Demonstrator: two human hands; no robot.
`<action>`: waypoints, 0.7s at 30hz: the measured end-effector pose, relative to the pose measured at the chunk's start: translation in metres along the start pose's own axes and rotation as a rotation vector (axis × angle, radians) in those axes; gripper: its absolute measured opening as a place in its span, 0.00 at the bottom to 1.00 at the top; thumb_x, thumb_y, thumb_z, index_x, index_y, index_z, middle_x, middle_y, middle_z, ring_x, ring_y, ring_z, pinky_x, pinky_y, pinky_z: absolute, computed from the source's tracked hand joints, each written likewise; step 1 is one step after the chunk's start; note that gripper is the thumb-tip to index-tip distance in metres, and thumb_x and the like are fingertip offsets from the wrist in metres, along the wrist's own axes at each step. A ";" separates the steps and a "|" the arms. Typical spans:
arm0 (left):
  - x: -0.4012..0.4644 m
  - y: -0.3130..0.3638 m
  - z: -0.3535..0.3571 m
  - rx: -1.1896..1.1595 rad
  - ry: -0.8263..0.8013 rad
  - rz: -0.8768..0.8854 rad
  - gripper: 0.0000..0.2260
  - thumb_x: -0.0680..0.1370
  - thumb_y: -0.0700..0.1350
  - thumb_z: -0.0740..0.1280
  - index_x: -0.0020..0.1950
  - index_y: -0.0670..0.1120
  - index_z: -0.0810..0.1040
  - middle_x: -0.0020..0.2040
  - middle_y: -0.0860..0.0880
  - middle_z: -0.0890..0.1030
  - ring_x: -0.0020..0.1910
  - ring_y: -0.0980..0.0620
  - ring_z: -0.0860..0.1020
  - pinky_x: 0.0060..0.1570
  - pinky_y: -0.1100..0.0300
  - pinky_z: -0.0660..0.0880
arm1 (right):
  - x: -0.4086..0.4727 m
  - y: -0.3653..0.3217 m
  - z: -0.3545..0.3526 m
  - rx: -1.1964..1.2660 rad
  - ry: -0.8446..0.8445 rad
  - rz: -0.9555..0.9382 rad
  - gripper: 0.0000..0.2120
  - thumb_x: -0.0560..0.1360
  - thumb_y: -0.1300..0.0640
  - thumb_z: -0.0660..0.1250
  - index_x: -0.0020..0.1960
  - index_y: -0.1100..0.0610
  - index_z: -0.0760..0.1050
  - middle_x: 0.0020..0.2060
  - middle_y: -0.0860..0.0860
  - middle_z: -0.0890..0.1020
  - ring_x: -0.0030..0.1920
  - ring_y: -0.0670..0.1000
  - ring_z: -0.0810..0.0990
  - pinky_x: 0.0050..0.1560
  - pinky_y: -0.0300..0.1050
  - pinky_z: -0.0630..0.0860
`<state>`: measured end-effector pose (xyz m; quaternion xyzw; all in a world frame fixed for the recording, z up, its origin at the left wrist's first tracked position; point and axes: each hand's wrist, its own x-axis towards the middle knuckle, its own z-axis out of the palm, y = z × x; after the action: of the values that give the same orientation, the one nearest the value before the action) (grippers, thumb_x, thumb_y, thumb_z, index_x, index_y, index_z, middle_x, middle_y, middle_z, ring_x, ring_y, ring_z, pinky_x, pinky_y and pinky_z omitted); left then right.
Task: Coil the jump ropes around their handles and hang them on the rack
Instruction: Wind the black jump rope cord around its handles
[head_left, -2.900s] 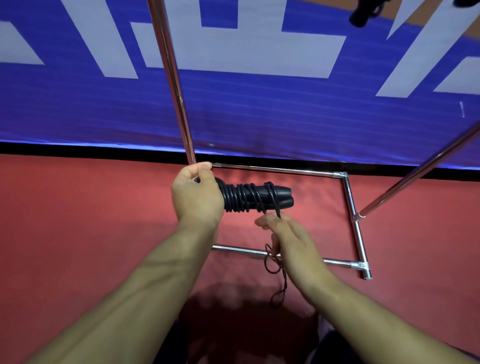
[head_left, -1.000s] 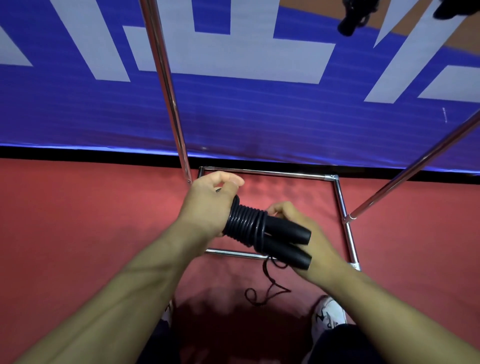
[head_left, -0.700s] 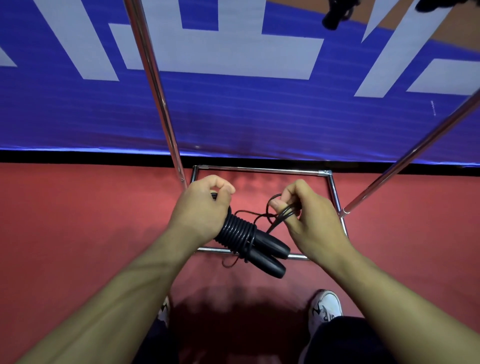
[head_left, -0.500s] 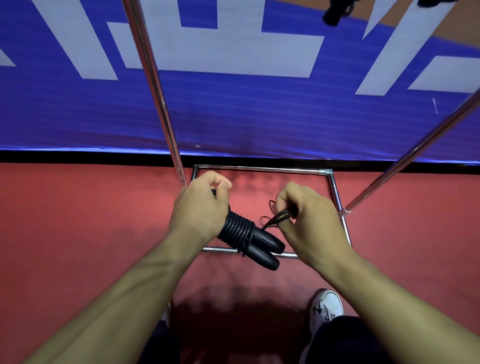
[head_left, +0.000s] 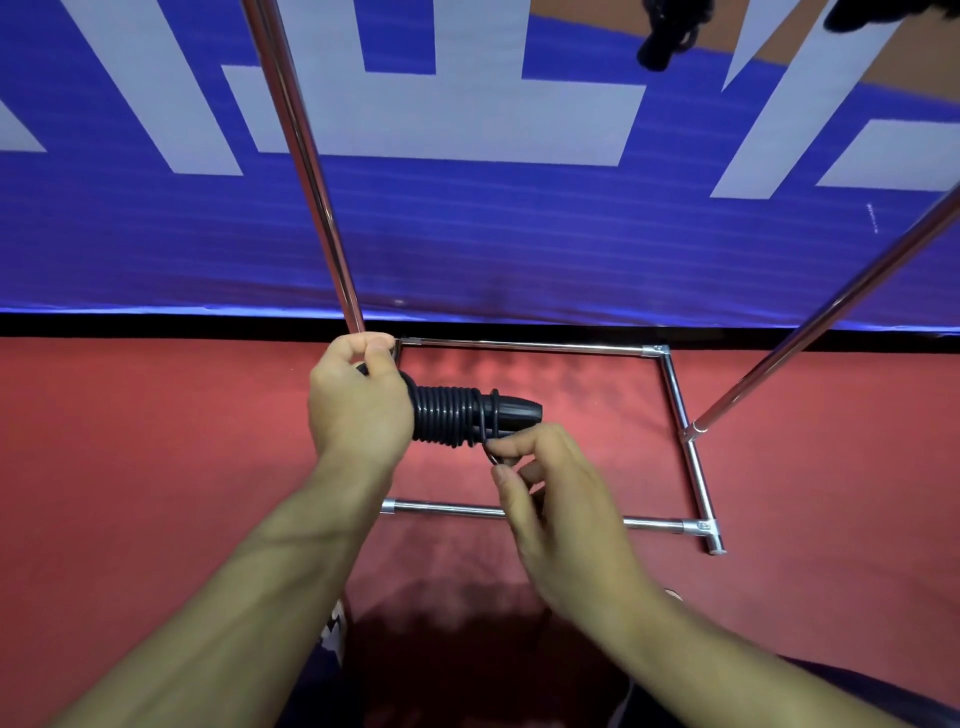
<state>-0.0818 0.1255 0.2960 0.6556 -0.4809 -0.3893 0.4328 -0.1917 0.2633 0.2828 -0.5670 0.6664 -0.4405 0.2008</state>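
A: Where is the black jump rope with its thin cord coiled round the two black plastic handles (head_left: 457, 418)?

B: Just above the middle of the view, held over the red floor (head_left: 130, 467). It lies roughly level, its tapered ends pointing toward 3 o'clock, with the cord wound in tight turns around the middle of the bundle.

A: And the left hand (head_left: 358, 405)?

B: At 9 o'clock of the bundle, fingers and thumb curled firmly round the butt ends of the handles, so that part is hidden.

A: The right hand (head_left: 550, 499)?

B: At 5 o'clock of the bundle, just below it. Thumb and forefinger pinch a short loop of the cord where it leaves the last turns; the other fingers are loosely bent. The loop's end is hidden behind the fingers.

A: The rack?

B: The chrome tube clothes rack (head_left: 675, 405) has its rectangular base flat on the floor behind the hands. One upright rises toward 12 o'clock from the base's far left corner, just beside the left thumb; another slants up toward 2 o'clock from the right side bar.

A: Anything hanging on it?

B: Two dark bundles (head_left: 662, 39) at the top edge, at about 1 o'clock, too cropped to make out, in front of a blue banner with large white letters (head_left: 467, 234)
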 end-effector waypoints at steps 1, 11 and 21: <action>0.000 0.001 0.000 -0.020 -0.005 -0.006 0.10 0.81 0.46 0.62 0.42 0.55 0.79 0.39 0.55 0.79 0.37 0.51 0.76 0.47 0.49 0.78 | 0.000 0.000 0.002 0.083 -0.004 0.105 0.05 0.79 0.59 0.66 0.49 0.50 0.72 0.38 0.38 0.76 0.35 0.43 0.75 0.38 0.32 0.69; -0.006 0.003 0.002 -0.133 -0.056 -0.078 0.10 0.81 0.45 0.62 0.42 0.54 0.79 0.41 0.50 0.81 0.36 0.49 0.77 0.46 0.45 0.79 | 0.012 0.001 -0.001 0.334 -0.386 0.444 0.09 0.81 0.54 0.64 0.48 0.53 0.82 0.39 0.44 0.83 0.42 0.40 0.79 0.50 0.35 0.75; -0.008 0.003 0.003 -0.251 -0.049 -0.197 0.11 0.81 0.45 0.62 0.43 0.54 0.80 0.42 0.50 0.79 0.37 0.49 0.76 0.38 0.48 0.80 | 0.007 0.006 0.000 -0.006 -0.092 0.137 0.12 0.83 0.52 0.58 0.48 0.53 0.78 0.25 0.37 0.72 0.29 0.42 0.72 0.33 0.34 0.63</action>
<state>-0.0874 0.1317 0.2988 0.6305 -0.3724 -0.5029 0.4592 -0.1966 0.2569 0.2794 -0.5403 0.6951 -0.3973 0.2588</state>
